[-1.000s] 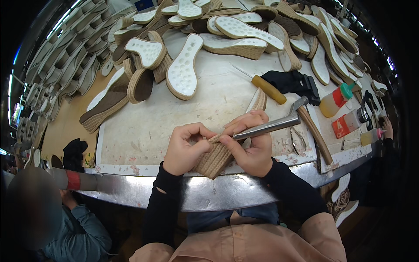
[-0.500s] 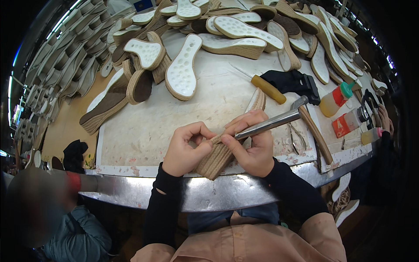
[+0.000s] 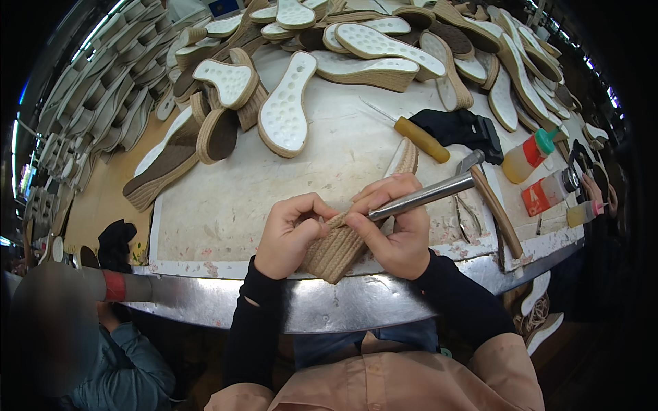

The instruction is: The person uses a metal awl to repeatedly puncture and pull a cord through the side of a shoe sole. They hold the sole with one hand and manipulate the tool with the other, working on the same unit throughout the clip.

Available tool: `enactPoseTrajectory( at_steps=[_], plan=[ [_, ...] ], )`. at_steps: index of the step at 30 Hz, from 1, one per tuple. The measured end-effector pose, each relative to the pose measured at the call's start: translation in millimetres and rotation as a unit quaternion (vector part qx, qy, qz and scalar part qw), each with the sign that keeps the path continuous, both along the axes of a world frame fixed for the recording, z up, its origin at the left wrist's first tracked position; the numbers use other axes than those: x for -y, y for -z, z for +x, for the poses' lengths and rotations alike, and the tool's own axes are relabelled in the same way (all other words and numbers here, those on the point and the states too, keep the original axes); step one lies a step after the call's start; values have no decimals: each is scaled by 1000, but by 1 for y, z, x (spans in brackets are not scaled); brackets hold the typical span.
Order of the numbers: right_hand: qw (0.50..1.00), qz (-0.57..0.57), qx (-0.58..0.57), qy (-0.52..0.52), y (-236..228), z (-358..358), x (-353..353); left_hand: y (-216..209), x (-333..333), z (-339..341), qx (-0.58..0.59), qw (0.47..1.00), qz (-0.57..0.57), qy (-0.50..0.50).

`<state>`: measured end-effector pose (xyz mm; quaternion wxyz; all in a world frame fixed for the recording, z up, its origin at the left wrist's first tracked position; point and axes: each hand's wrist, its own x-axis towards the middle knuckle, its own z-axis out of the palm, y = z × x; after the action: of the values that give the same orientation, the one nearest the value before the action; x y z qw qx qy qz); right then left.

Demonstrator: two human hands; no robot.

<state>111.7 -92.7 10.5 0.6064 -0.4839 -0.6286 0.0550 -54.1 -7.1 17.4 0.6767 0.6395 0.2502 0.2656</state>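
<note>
A wedge shoe sole (image 3: 334, 256) with tan braided rope around its side stands at the table's front edge, heel toward me. My left hand (image 3: 292, 229) is closed, thumb and forefinger pinching the end of the braid at the heel's top edge. My right hand (image 3: 395, 226) is closed around a silver rod-shaped tool (image 3: 425, 196), its near end by the heel and its far end pointing right. The fingers of that hand also press on the sole. The sole's toe (image 3: 404, 159) shows beyond my right hand; its middle is hidden by the hand.
A hammer (image 3: 497, 212), pincers (image 3: 467, 219), a yellow-handled awl (image 3: 421, 140) and a black cloth (image 3: 452, 130) lie to the right. Squeeze bottles (image 3: 528, 156) stand farther right. Many wedge soles (image 3: 288, 103) pile up behind. Another person (image 3: 116, 356) sits at lower left; a co-worker's hand (image 3: 593, 192) shows far right.
My left thumb and fingers have shifted slightly at the braid, and the heel has tilted a little to the left. The right hand and the tool are almost still.
</note>
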Motion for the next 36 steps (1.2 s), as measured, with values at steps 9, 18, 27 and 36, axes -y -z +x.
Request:
enactPoseTrajectory(
  at_steps=[9, 18, 27, 36],
  plan=[
    [999, -15, 31, 10, 0, -1, 1, 5, 1, 3, -8, 998, 48, -25],
    [998, -38, 47, 14, 0, -1, 3, 9, -1, 4, -11, 995, 96, -32],
    [993, -23, -108, -44, -5, 11, 3, 0, 4, 2, -42, 996, 78, -26],
    [998, -41, -5, -44, -6, 16, 6, -3, 5, 4, -27, 999, 32, -27]
  ],
)
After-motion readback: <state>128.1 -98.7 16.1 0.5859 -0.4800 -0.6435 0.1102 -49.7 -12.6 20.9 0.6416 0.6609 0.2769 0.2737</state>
